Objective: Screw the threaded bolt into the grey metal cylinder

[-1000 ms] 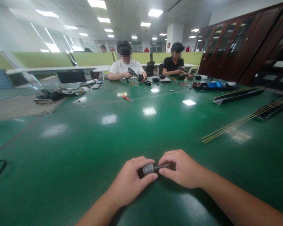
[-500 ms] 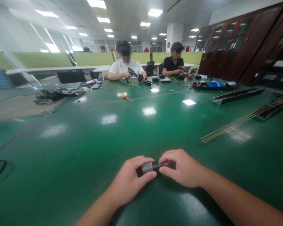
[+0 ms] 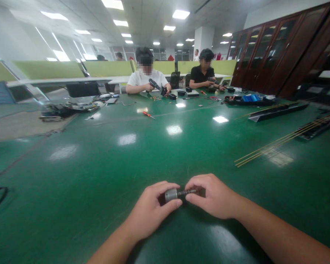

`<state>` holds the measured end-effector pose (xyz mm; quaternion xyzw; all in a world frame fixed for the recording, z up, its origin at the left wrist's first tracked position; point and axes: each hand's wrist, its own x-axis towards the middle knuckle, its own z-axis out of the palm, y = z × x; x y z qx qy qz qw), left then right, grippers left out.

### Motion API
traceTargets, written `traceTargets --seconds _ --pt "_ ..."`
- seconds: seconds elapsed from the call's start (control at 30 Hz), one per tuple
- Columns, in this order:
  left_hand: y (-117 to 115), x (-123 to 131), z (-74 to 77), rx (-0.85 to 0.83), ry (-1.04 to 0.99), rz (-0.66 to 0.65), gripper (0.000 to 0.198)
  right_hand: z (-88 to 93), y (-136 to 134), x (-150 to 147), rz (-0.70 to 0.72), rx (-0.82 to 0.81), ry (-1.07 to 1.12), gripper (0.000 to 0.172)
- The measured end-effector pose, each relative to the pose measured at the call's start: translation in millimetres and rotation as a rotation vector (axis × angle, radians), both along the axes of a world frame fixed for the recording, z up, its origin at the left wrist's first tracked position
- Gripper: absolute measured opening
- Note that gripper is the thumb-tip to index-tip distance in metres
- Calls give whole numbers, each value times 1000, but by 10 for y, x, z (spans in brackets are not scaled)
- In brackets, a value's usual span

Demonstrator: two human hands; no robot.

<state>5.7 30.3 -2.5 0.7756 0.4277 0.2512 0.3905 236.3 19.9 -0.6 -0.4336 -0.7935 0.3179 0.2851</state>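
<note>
What looks like a small motor (image 3: 171,195), a grey metal cylinder with a thin dark ridged shaft (image 3: 187,192), lies crosswise between my hands near the front of the green table. My left hand (image 3: 151,205) is closed around the cylinder, thumb in front and fingers behind. At the shaft, my right hand (image 3: 213,196) is curled with thumb and forefinger pinching it. The far end of the shaft is partly covered by the right fingers.
An orange screwdriver (image 3: 147,114) lies mid-table. Thin brass-coloured rods (image 3: 269,146) and a dark metal channel (image 3: 277,111) lie to the right. A black cable (image 3: 1,200) curves in at left. Across the table, two people (image 3: 147,80) handle power drills (image 3: 154,84) among scattered parts.
Both hands keep their grip, and the cylinder has shifted very slightly to the left with the left hand. The right hand is almost still.
</note>
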Motion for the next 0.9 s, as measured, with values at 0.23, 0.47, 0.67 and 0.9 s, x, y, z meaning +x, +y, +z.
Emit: traceTargets --seconds 0.23,0.47,0.67,0.9 --pt "-5 -7 6 10 5 14 19 8 6 4 -1 0 5 5" --pt "-11 0 23 8 2 23 20 14 3 -1 -2 -5 13 6" --pt "-2 5 29 7 4 26 20 22 -1 5 -4 -2 10 6" --pt "-18 -19 8 13 -8 43 20 11 5 6 -7 6 2 6"
